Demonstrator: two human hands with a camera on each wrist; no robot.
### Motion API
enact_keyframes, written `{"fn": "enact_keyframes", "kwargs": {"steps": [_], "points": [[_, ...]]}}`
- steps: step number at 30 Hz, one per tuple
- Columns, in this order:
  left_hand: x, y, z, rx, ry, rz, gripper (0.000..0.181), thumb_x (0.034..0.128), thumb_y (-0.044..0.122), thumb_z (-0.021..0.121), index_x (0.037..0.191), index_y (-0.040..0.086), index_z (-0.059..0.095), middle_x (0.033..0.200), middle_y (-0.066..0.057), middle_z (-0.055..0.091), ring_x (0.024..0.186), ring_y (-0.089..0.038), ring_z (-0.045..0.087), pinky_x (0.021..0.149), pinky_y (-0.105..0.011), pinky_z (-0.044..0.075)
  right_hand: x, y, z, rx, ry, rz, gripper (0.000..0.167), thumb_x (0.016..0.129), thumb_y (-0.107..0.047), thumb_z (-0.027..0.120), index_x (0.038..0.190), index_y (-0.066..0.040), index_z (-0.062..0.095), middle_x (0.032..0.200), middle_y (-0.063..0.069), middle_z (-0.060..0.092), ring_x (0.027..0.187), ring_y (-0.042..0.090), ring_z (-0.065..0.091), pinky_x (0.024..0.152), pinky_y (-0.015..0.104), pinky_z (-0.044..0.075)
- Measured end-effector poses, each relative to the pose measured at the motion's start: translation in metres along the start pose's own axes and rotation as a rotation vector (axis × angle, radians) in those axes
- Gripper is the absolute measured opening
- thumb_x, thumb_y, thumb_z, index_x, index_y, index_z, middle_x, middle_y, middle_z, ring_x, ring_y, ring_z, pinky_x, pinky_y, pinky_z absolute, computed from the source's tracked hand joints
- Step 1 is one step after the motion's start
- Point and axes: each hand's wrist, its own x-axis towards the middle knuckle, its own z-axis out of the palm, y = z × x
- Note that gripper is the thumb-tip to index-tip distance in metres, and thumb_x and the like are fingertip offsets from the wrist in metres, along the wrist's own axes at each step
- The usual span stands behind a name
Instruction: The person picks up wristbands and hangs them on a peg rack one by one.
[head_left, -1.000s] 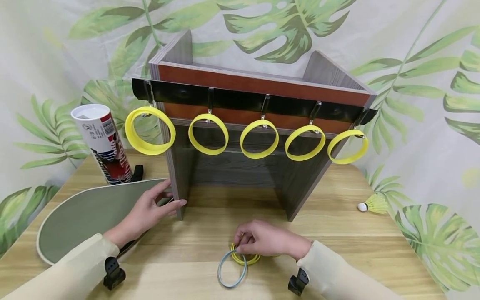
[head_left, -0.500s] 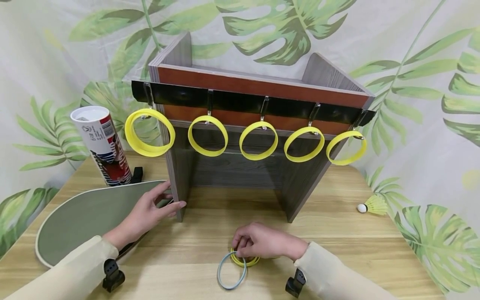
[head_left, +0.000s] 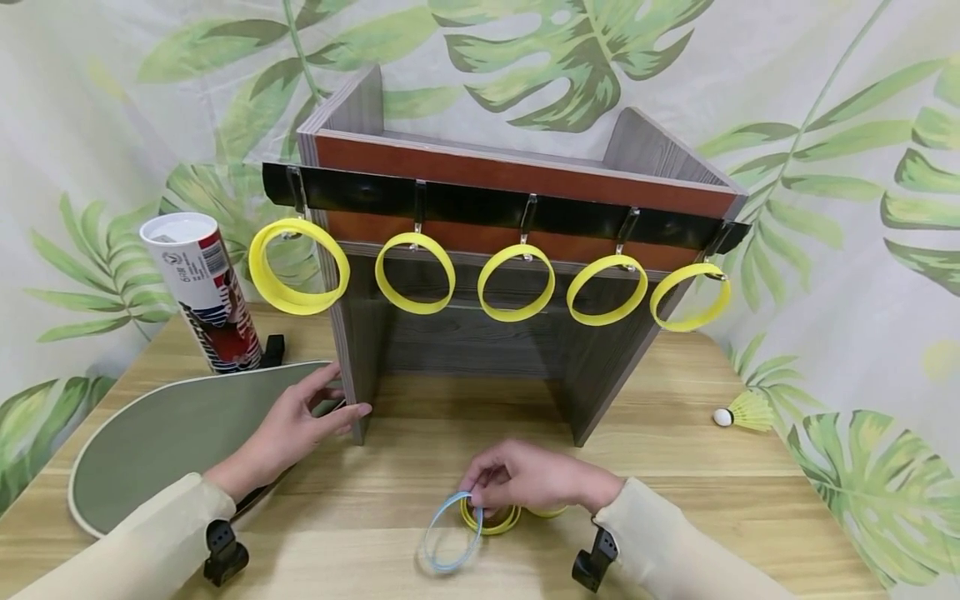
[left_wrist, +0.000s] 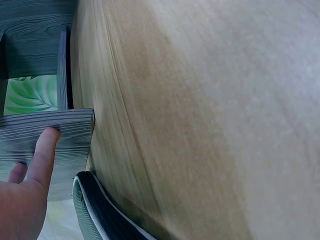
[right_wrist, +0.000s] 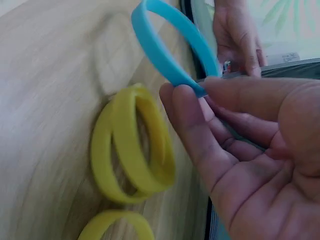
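My right hand [head_left: 521,479] pinches a blue silicone wristband [right_wrist: 157,52] between thumb and fingertips, holding it raised off the table. Beneath it lie overlapping yellow wristbands [right_wrist: 127,145], with another yellow band [right_wrist: 107,217] close by. My left hand [head_left: 303,417] rests against the left side panel [head_left: 356,367] of a grey wooden stand, thumb at its front edge. One finger lies straight against the panel in the left wrist view. Several yellow wristbands [head_left: 516,315] hang from hooks along the black strip [head_left: 472,192] across the stand's front.
A green racket cover [head_left: 172,442] lies on the left of the wooden table [head_left: 675,500], partly behind my left arm. Behind it stands a shuttlecock tube [head_left: 206,292] beside a small black object [head_left: 274,348]. A yellow shuttlecock [head_left: 746,412] lies at the right edge.
The blue wristband, which lay lower by the yellow bands, has been lifted and shifted slightly left in my right hand. My left hand stays at the panel.
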Motion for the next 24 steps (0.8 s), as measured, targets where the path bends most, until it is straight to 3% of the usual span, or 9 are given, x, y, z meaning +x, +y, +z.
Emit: {"fn": "enact_keyframes", "kwargs": {"steps": [4, 11, 16, 22, 24], "points": [[-0.001, 0.0, 0.0, 0.011, 0.002, -0.002, 0.068, 0.1003, 0.015, 0.072, 0.16, 0.007, 0.041, 0.132, -0.025, 0.061, 0.1, 0.003, 0.065, 0.077, -0.027, 0.067, 0.001, -0.01, 0.002, 0.07, 0.003, -0.025, 0.021, 0.1, 0.0, 0.066, 0.115, 0.015, 0.066, 0.101, 0.028, 0.072, 0.082, 0.002, 0.067, 0.079, 0.014, 0.06], [-0.001, 0.0, 0.0, 0.02, 0.008, 0.002, 0.067, 0.1003, 0.014, 0.072, 0.159, 0.005, 0.042, 0.131, -0.025, 0.06, 0.099, 0.003, 0.065, 0.076, -0.026, 0.067, 0.0, -0.042, 0.006, 0.151, 0.052, -0.168, 0.022, 0.101, 0.001, 0.065, 0.119, 0.014, 0.062, 0.111, 0.04, 0.068, 0.086, 0.004, 0.071, 0.086, 0.027, 0.066], [-0.001, 0.0, 0.0, 0.009, 0.012, 0.014, 0.064, 0.1001, 0.013, 0.072, 0.157, 0.004, 0.045, 0.127, -0.024, 0.062, 0.098, 0.002, 0.066, 0.075, -0.028, 0.067, -0.002, -0.07, 0.005, 0.213, 0.196, -0.251, 0.021, 0.101, 0.003, 0.063, 0.12, 0.013, 0.061, 0.108, 0.041, 0.066, 0.086, 0.005, 0.073, 0.087, 0.036, 0.067], [0.0, 0.0, 0.001, 0.004, 0.019, 0.029, 0.062, 0.0991, 0.01, 0.073, 0.155, 0.004, 0.047, 0.119, -0.014, 0.067, 0.1, 0.003, 0.066, 0.075, -0.031, 0.068, -0.003, -0.091, -0.002, 0.266, 0.386, -0.361, 0.024, 0.101, 0.0, 0.065, 0.121, 0.012, 0.06, 0.111, 0.036, 0.071, 0.093, 0.009, 0.076, 0.088, 0.033, 0.067], [0.0, 0.001, 0.001, 0.011, 0.021, 0.026, 0.063, 0.0988, 0.01, 0.073, 0.156, 0.004, 0.047, 0.122, -0.016, 0.066, 0.101, 0.004, 0.065, 0.074, -0.029, 0.067, -0.005, -0.099, -0.002, 0.264, 0.428, -0.394, 0.025, 0.101, -0.001, 0.067, 0.121, 0.011, 0.06, 0.113, 0.035, 0.071, 0.094, 0.008, 0.076, 0.088, 0.032, 0.067]]}}
